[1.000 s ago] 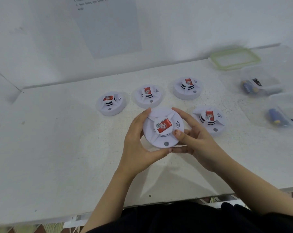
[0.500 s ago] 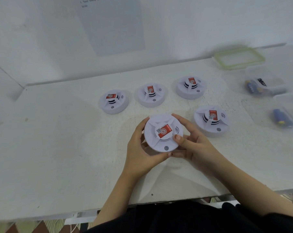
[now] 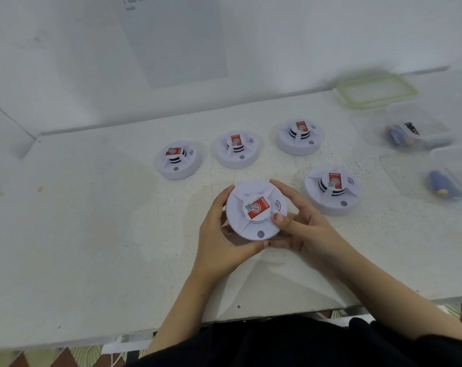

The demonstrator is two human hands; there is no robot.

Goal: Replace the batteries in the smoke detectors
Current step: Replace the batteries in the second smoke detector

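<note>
White table (image 3: 92, 234) seen from above. Beyond the left hand and off to its left sits the far-left detector (image 3: 178, 160), white with a red label. A second detector (image 3: 237, 149) sits straight beyond that hand. The left hand (image 3: 219, 239) curls round the left rim of the held detector (image 3: 256, 209), which faces up between both hands. The right hand (image 3: 306, 231) grips its right rim, thumb resting on its face beside the red label. Beyond the right hand sits a third detector (image 3: 300, 136), and just right of it a fourth detector (image 3: 331, 189). Further right lie a green-edged lid (image 3: 375, 90) and two clear boxes (image 3: 420, 128) holding blue batteries (image 3: 439, 182).
</note>
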